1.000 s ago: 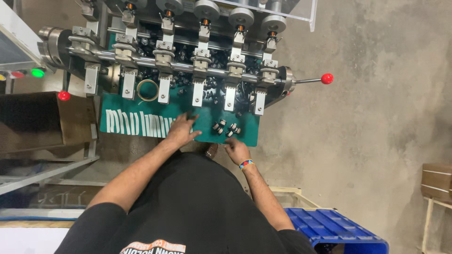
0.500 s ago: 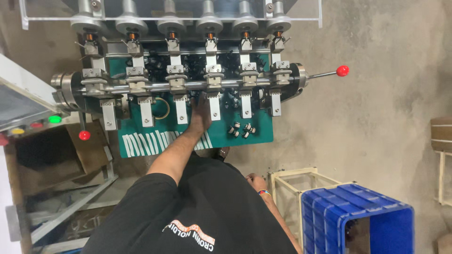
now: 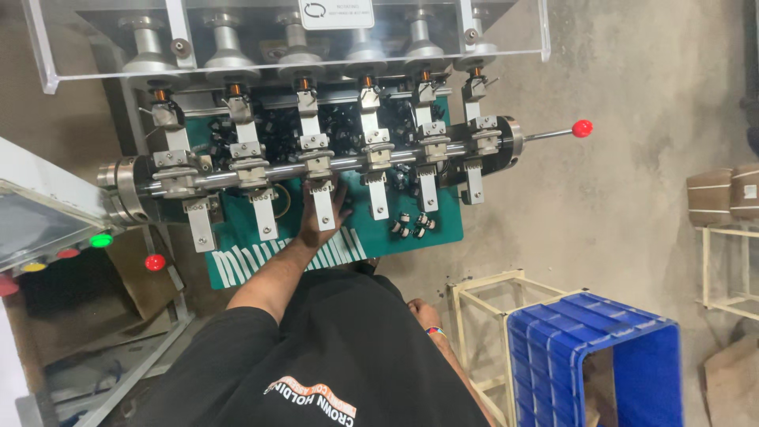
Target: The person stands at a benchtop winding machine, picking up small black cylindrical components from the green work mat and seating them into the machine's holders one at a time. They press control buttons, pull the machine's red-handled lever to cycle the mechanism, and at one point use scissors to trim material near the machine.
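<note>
My left hand (image 3: 320, 224) reaches forward onto the green machine table (image 3: 443, 229). Its fingers lie spread under the third metal clamp arm (image 3: 322, 202) of a row of several on a steel shaft (image 3: 277, 170). Nothing shows in its grasp. My right hand (image 3: 419, 311), with a coloured wristband, hangs low beside my black shirt, away from the machine; its fingers are hidden. A few small round coil parts (image 3: 407, 225) lie on the green table to the right of my left hand. White comb-like strips (image 3: 237, 265) sit at the table's near edge.
A lever with a red ball (image 3: 583, 127) sticks out to the right of the shaft. A clear plastic guard (image 3: 95, 47) covers the spindles behind. At left is a control box with a green light (image 3: 100, 239) and a red knob (image 3: 155, 262). A blue crate (image 3: 593, 364) and a metal frame (image 3: 482, 289) stand at right.
My left hand slid from the table's near edge forward to under the clamp arms. My right hand left the table and dropped to my side. The view shifted right, showing the crate.
</note>
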Available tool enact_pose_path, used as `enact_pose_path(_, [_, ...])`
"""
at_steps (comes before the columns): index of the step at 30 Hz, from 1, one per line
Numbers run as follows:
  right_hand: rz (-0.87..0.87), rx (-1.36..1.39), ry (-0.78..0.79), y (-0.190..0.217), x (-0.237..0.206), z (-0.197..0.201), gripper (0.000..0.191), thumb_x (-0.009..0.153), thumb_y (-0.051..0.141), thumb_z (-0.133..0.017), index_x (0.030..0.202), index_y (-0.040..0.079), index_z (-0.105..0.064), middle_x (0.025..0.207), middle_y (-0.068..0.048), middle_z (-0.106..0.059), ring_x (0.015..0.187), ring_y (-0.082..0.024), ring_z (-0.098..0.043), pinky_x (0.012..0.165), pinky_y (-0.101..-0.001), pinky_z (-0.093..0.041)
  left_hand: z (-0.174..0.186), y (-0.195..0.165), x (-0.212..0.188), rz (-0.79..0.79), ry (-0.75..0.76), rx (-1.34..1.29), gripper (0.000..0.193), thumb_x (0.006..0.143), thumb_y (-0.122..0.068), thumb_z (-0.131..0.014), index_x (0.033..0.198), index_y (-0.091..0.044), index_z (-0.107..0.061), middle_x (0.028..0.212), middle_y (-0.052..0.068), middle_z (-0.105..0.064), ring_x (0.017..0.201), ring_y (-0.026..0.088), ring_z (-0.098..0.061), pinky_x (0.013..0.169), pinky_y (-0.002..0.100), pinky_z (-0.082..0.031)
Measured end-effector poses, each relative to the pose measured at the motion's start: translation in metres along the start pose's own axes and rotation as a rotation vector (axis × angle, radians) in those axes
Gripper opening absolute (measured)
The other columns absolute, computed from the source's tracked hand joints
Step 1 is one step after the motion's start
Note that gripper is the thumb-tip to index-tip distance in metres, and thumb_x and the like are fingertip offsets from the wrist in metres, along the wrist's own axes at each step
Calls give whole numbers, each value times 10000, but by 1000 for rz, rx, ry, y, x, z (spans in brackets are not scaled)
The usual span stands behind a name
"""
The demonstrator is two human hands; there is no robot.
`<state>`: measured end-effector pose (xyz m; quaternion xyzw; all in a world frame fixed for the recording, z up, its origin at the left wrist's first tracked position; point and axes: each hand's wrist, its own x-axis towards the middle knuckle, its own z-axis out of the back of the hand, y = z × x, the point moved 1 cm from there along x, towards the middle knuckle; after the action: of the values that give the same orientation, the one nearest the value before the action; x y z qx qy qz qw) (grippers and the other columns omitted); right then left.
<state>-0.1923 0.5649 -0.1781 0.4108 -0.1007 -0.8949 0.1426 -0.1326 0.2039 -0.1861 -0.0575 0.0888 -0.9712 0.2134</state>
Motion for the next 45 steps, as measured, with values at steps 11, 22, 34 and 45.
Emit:
enact_pose_path(11, [-26,16,-50,16,-8,-3,269,979,321,-556,1101,163,-735,989,-166,-769,991,-375,-725,865,-479,-557,12,33,-13,0,-6,-364,593,869,-297,-654,1382,-17,-553,1380,241,-541,1301,430,-476,1013,680,-363])
enact_pose_path(22, [-52,-27,-48,19,-8,-7,288,974,326,-550,1110,170,-750,1027,-153,-775,1023,-369,-720,905,-482,-547,9,39,11,-51,86,-381,493,849,-309,-658,1260,-40,-616,1260,215,-642,1194,430,-556,902,592,-479])
enact_pose_path(34, [-27,-18,-85,26,-11,-15,304,961,334,-554,1108,146,-742,1019,-178,-759,1028,-379,-706,912,-477,-537,32,48,-14,-219,8,-373,458,782,-203,-726,1198,-33,-637,1265,222,-632,1143,432,-605,754,514,-582])
enact_pose_path(45, [131,-80,-103,43,2,-9,239,920,244,-595,1075,129,-736,1007,-151,-767,988,-356,-714,873,-453,-554,16,38,-11,108,-194,-823,381,943,-264,-655,1248,-37,-646,1096,233,-731,971,363,-709,802,462,-591])
